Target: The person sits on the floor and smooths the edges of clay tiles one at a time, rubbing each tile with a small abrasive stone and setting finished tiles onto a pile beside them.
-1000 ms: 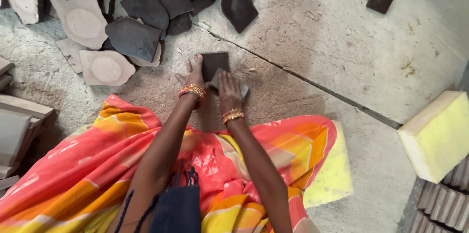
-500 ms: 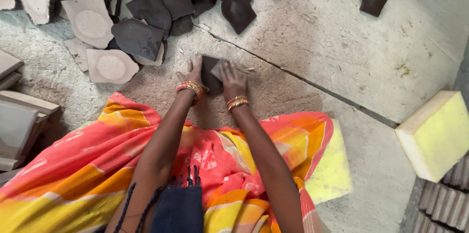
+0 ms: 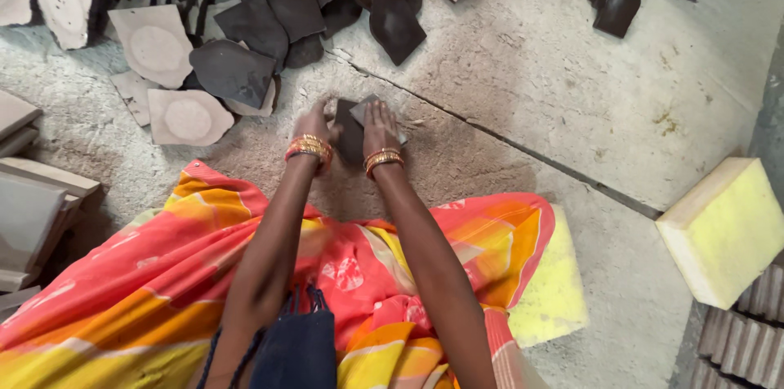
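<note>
I see left hand [image 3: 314, 124] steadying a dark tile [image 3: 349, 132] on the gritty floor [image 3: 523, 95], beside the crack | right hand [image 3: 379, 124] pressing a grey scrap [image 3: 365, 108] onto it | risk: scrap skids, fingers scrape; hard pressure may crack tile

Rough concrete floor [image 3: 572, 87] here, with a crack running across it. A heap of dark tiles [image 3: 245, 38] lies on top, a yellow foam block [image 3: 723, 230] at the right.
</note>
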Available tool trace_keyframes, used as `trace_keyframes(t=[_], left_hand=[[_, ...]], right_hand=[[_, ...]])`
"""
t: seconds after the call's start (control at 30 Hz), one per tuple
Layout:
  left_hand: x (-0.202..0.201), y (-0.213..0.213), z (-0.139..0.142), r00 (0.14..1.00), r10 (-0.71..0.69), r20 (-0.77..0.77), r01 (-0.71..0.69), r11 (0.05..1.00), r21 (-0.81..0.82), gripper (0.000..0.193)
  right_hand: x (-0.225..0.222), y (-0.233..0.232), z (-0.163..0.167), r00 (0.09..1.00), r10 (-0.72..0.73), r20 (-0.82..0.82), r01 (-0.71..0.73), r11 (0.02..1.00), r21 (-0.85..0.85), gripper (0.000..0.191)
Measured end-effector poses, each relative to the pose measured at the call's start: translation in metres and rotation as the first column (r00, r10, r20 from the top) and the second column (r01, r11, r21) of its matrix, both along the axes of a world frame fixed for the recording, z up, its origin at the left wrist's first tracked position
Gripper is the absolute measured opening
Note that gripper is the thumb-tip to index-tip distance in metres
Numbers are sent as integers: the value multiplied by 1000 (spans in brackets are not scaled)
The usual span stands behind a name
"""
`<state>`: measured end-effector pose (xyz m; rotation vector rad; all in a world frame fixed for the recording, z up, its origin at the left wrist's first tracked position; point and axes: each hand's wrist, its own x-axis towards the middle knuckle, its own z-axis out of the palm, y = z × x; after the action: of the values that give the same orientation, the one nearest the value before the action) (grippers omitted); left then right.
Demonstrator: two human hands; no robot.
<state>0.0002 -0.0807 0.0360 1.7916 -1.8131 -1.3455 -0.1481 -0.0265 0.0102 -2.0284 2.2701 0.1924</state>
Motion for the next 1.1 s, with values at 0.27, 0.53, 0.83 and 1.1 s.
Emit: trace_keyframes(t=[0.27,0.53,0.83,1.1], left_hand=[[108,46,265,365,-619,-695,292,785,-546,7],[106,89,273,728,-401,-557,104,867,-488,9],[111,116,255,722,-282,-631,-88,868,-489,11],[110,127,289,747,-212,-630,-162,862,-481,13]], right_hand=[[50,68,-9,968,250,7,-250,965,75,73],[47,-19,5,990,118,83,-109,989,-100,70],[47,75,-3,965,231,124,-231,973,-17,68],[46,-25,18,989,145,-41,-139,982,127,84]])
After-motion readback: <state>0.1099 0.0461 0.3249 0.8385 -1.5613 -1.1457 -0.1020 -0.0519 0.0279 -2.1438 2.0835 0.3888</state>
